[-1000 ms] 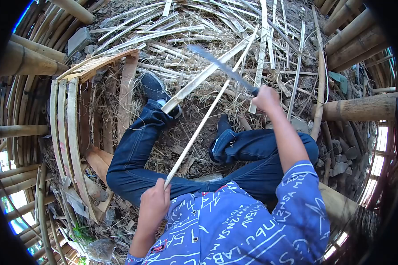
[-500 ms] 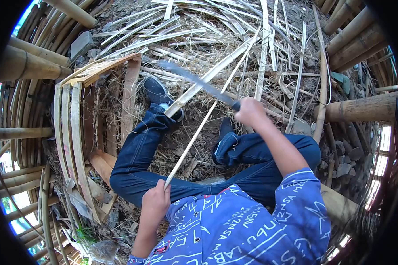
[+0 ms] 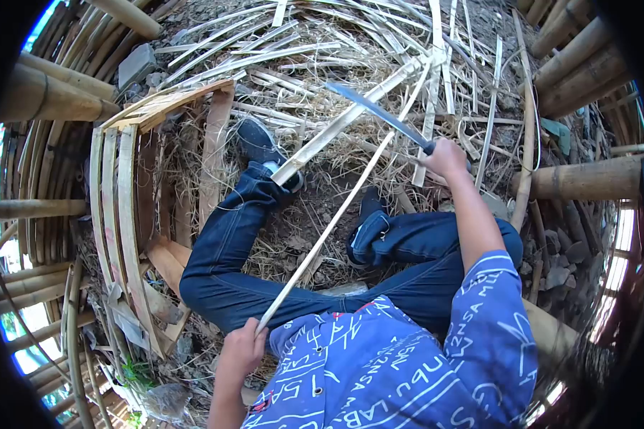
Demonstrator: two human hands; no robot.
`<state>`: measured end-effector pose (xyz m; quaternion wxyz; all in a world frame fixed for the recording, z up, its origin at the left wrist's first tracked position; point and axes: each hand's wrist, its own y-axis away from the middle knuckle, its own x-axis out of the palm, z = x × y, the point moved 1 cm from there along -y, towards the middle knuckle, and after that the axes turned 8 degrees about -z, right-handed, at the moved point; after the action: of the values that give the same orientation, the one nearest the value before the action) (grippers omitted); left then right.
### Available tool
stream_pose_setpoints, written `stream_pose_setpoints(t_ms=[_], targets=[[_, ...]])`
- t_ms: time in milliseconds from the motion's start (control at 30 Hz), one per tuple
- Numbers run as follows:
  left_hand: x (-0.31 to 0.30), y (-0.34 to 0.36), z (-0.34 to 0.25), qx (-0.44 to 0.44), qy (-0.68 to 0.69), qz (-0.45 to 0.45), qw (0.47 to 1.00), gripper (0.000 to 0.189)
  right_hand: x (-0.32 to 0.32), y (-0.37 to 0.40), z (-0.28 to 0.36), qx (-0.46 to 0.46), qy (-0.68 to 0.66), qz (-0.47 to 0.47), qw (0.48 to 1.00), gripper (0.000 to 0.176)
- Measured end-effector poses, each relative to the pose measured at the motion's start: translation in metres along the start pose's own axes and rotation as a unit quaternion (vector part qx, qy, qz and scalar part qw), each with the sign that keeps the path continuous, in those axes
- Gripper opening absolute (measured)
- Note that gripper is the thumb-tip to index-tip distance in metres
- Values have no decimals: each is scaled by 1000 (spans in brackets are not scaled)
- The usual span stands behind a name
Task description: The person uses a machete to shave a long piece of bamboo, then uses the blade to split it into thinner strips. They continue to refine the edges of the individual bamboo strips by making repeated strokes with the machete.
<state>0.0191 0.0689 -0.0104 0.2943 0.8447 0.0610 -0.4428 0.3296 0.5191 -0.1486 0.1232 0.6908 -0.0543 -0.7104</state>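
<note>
Though well apart, left hand (image 3: 242, 348) clamped on thin strip (image 3: 345, 206), right hand (image 3: 447, 159) closed around knife handle (image 3: 428, 148).

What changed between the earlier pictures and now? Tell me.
The left hand drew back toward the body, bringing the thin strip with it. The right hand swung the knife inward, then back outward to the right. Both grips held; the slatted crate stayed put.

Right hand (image 3: 447, 157) hides most of the knife (image 3: 388, 117) handle, left hand (image 3: 242, 348) covers the bamboo strip's (image 3: 329, 229) near end, flat slat (image 3: 322, 141) overlaps left shoe (image 3: 256, 141), bottom edge crops shirt (image 3: 401, 365).
</note>
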Motion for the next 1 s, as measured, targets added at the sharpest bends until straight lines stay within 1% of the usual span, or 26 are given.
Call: stream_pose_setpoints(t_ms=[33, 67, 167, 200, 233, 300, 333, 367, 400, 500, 567, 600, 633, 700, 767, 800, 833, 900, 933, 967, 1000], targets=[[1, 1, 3, 11, 7, 4, 1000, 18, -3, 2, 2, -6, 32, -16, 999, 32], [4, 1, 12, -24, 20, 22, 999, 18, -3, 3, 5, -8, 32, -13, 999, 32], [0, 0, 27, -1, 33, 13, 999, 17, -3, 6, 13, -22, 37, -7, 999, 31], [-3, 2, 35, -30, 28, 28, 999, 17, -1, 7, 15, -30, 47, -5, 998, 32], [-6, 7, 51, -31, 28, 27, 999, 17, -1, 6, 18, -39, 55, -5, 998, 33], [-13, 27, 94, -79, 23, 17, 996, 18, -2, -4, 12, 13, 38, 9, 999, 32], [-24, 36, 106, -81, 21, 14, 996, 18, -5, -8, 2, 48, 5, 7, 999, 32], [-36, 48, 114, -104, -18, 6, 994, 19, -6, -11, -7, 81, -26, 8, 996, 31], [-43, 56, 119, -126, -57, -1, 990, 20, -4, -16, -18, 83, -13, 12, 996, 31], [-43, 63, 126, -126, -84, -17, 988, 20, -5, -9, -18, 82, 21, 19, 996, 31], [-29, 62, 151, -136, -76, -14, 988, 20, -1, -4, -9, 73, -11, 15, 997, 31], [-22, 58, 166, -145, -71, -9, 987, 21, 13, -8, -10, 73, -14, 2, 997, 32], [-18, 53, 168, -138, -74, -6, 988, 21, 11, -3, -3, 70, -23, 18, 997, 32], [-11, 44, 168, -157, -70, -5, 985, 24, 2, 7, 11, 25, -16, 61, 998, 33], [-9, 33, 161, -173, -65, 7, 983, 27, 7, 13, 22, -30, -11, 40, 999, 30], [-8, 28, 157, -195, -64, 15, 979, 28, 7, 17, 26, -56, -27, 44, 997, 28], [-8, 27, 154, -217, -63, 24, 974, 29, 13, 20, 31, -56, -28, 45, 997, 28], [-2, 28, 169, -209, -61, 21, 976, 30, 29, 25, 39, -143, 4, 26, 989, 25], [0, 28, 172, -201, -59, 18, 978, 31, 29, 30, 43, -162, -4, 48, 986, 25], [3, 30, 173, -202, -58, 18, 977, 31, 28, 34, 47, -163, -3, 49, 985, 25], [5, 32, 174, -187, -52, -2, 981, 31, 27, 39, 51, -192, -4, 52, 980, 25]])
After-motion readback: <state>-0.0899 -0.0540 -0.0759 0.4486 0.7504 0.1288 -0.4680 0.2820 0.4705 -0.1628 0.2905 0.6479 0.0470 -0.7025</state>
